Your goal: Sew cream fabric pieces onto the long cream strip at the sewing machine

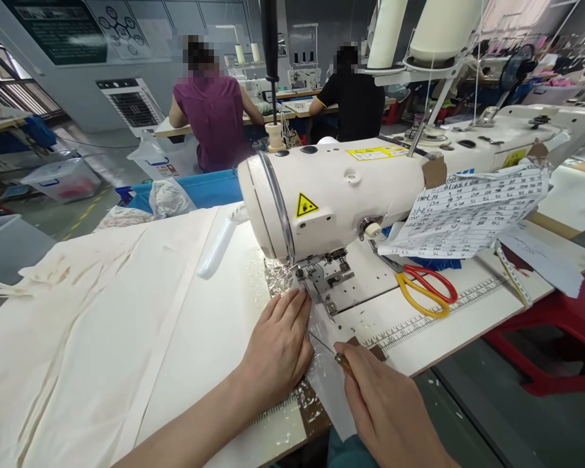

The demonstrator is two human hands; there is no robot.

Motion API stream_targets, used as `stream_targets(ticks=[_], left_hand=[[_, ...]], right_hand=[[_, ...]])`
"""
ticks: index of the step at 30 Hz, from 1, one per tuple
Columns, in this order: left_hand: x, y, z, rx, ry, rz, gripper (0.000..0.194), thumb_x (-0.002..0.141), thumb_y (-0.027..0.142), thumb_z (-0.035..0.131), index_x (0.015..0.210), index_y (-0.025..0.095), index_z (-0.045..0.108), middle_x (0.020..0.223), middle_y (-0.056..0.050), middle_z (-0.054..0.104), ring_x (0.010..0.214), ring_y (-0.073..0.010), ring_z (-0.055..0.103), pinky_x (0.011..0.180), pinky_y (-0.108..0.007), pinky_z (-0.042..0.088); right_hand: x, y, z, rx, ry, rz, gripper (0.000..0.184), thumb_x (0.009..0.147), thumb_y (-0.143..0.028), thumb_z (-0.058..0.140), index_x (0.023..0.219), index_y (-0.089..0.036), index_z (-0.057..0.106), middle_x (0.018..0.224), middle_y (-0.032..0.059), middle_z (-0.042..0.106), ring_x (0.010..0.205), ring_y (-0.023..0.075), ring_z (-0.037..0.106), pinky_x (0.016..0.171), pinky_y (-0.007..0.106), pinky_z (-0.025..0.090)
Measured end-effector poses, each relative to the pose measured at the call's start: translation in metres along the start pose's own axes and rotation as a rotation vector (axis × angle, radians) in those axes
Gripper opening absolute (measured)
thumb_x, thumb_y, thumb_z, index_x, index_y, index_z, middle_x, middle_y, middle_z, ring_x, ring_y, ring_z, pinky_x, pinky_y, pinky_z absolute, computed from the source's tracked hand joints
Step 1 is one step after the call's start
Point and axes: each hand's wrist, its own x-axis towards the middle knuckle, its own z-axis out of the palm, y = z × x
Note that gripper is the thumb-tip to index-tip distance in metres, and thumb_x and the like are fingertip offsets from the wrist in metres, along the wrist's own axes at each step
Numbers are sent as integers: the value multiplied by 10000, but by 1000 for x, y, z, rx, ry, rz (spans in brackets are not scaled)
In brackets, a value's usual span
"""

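Note:
My left hand (279, 341) lies palm down close to the needle area of a white sewing machine (316, 195), its fingers stretched forward and pressing on thin white fabric (332, 390). An awl (341, 359) with a wooden handle and a thin metal spike is held in my right hand (385, 403). Its spike points left and forward onto the fabric beside my left hand. The fabric runs under the presser foot area and hangs over the table's front edge. My left fingers partly hide the stitching spot.
White cloth pieces (78, 305) are stacked on the table at left. Scissors (424, 290) with red and yellow handles lie right of the machine head, by a handwritten paper (472, 211). A red stool (556, 331) stands at right. Two people sit ahead, backs turned.

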Motion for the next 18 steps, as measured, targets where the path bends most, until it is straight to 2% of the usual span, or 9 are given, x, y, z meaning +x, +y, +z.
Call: stream_targets(ticks=[6, 12, 18], left_hand=[[0, 0, -2, 13, 19, 28, 454, 949, 211, 362, 1331, 37, 535, 1360, -186, 572, 1291, -324, 492, 1095, -487, 390], [4, -7, -2, -5, 12, 25, 456, 958, 178, 345, 1347, 15, 518, 1359, -188, 565, 1288, -306, 482, 1094, -494, 400], [9, -10, -3, -8, 18, -59, 432, 927, 157, 392, 1308, 28, 547, 1259, -212, 556, 1201, -352, 484, 996, -538, 471]], right_hand=[[7, -2, 3, 10, 48, -5, 332, 963, -79, 329, 1224, -154, 518, 925, 95, 711, 702, 234, 722, 510, 312, 589], [12, -1, 6, -12, 36, -15, 335, 971, -90, 363, 1270, -178, 485, 985, 85, 714, 768, 236, 727, 550, 320, 590], [25, -5, 11, -29, 73, -13, 317, 951, -82, 364, 1213, -165, 522, 995, 89, 735, 750, 234, 739, 541, 325, 585]])
